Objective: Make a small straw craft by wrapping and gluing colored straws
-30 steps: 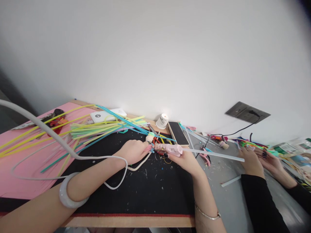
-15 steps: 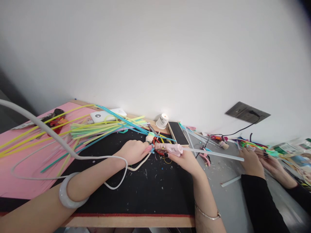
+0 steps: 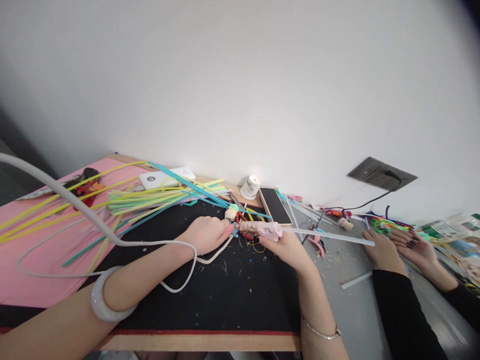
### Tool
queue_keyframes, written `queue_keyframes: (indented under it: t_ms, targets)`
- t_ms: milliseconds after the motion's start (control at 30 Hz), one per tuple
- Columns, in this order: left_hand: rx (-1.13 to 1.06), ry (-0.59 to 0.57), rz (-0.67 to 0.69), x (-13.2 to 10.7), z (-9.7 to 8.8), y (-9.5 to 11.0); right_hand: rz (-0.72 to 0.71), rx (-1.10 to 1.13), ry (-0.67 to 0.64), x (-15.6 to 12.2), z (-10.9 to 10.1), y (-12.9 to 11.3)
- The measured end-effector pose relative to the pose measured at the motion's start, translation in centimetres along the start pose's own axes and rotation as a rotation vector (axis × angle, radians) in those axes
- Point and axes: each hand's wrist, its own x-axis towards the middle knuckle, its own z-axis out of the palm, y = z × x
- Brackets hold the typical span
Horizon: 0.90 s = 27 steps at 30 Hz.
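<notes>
My right hand [image 3: 287, 246] is wrapped round a pink glue gun [image 3: 261, 229] with a long clear glue stick [image 3: 330, 236] sticking out of its back to the right. Its nozzle points left at a small craft piece [image 3: 232, 213] with a cream and green head. My left hand [image 3: 204, 234] is pinched on that piece over the black mat [image 3: 210, 290]. A white cord [image 3: 93, 220] runs over my left wrist, which wears a pale bangle [image 3: 107, 303].
A fan of yellow, green and blue straws [image 3: 157, 197] lies on the mat and pink sheet [image 3: 41, 240]. A power bank [image 3: 165, 178], tape roll [image 3: 250, 187] and phone [image 3: 275, 206] sit at the back. Another person's two hands [image 3: 401, 246] in black sleeves rest at right.
My hands and the glue gun have stayed almost still. The other person's hands at right have let go of their coloured bundle and spread flat on the table.
</notes>
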Motion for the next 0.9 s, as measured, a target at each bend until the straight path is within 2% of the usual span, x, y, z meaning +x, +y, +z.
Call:
queue_keyframes:
  t_ms: [367,567,900]
  targets:
    - [0.007,0.011,0.011,0.03,0.08,-0.06,0.011,0.009,-0.003,-0.01,-0.06,0.11]
    - [0.053,0.087,0.075,0.09,0.25,-0.16,0.000,-0.001,-0.002,-0.03,-0.04,0.46]
    - [0.105,0.170,0.101,0.10,0.33,-0.24,-0.024,-0.022,0.015,-0.01,0.02,0.30]
